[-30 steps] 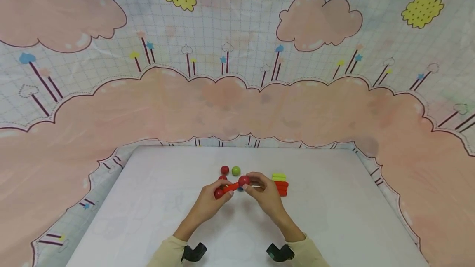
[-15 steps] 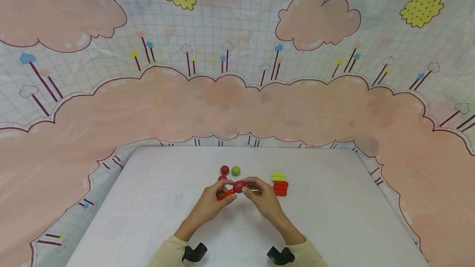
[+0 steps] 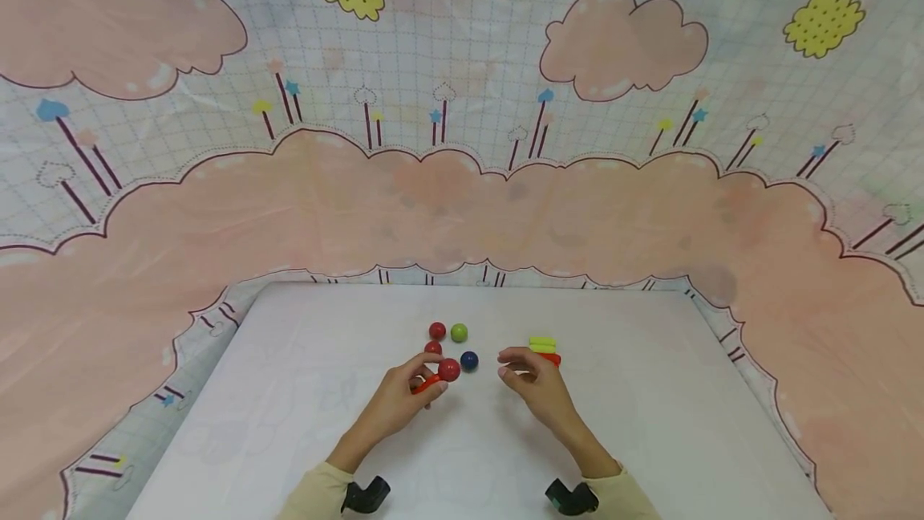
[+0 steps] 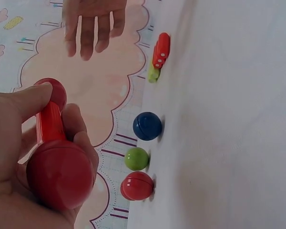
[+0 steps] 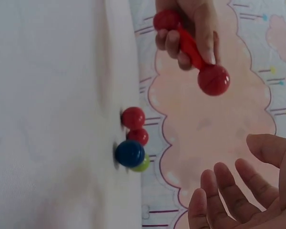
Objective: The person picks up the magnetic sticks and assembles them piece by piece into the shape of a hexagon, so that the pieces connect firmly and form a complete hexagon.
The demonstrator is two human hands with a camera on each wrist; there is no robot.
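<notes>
My left hand grips a red stick with a red ball on each end; the nearer ball looks large in the left wrist view, and the other ball stands out past the fingertips in the right wrist view. The right hand holds nothing, its fingers apart and relaxed, to the right of a blue ball and in front of the red sticks, which it partly covers in the head view.
On the white table, two red balls and a green ball sit behind the left hand, near the blue ball. Yellow-green sticks lie beside the red sticks at the right. A patterned cloth surrounds the table's far side.
The right hand has let go of the red ball and moved right, towards the sticks. My left hand has drawn slightly left with the joined piece, and the blue ball has come into full view.
</notes>
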